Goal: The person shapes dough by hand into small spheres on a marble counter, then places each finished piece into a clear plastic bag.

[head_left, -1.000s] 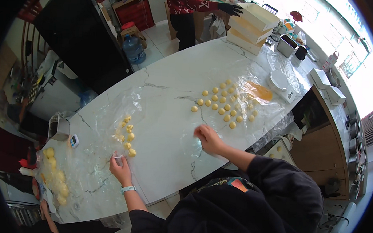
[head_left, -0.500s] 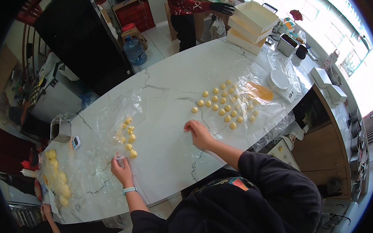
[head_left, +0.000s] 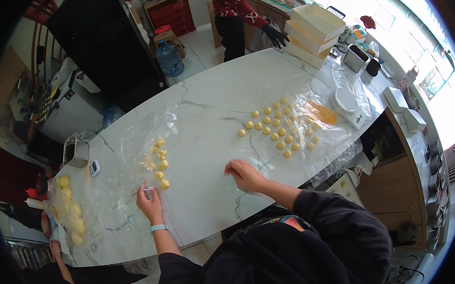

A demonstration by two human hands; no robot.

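Observation:
My left hand (head_left: 150, 204) rests on the white marble table (head_left: 209, 105), fingertips pinching the edge of a crinkled clear plastic sheet (head_left: 134, 152). Just beyond its fingers, several small yellow dough pieces (head_left: 159, 161) lie in a loose column on that sheet. My right hand (head_left: 244, 175) lies on bare marble to the right, fingers curled down onto the surface. Whether it holds anything is hidden. Farther right, several yellow dough balls (head_left: 277, 128) sit in neat rows on a second plastic sheet.
A white scale (head_left: 345, 102) and stacked cream trays (head_left: 316, 26) stand at the far end, where a person in red (head_left: 234, 8) wears a black glove. At the left end are larger yellow balls (head_left: 69, 211), a small timer (head_left: 95, 168), a metal container (head_left: 75, 152) and another person's hand (head_left: 57, 250).
My right hand has slid a little to the left along the table, away from the rows of balls. My left hand has stayed at the plastic sheet.

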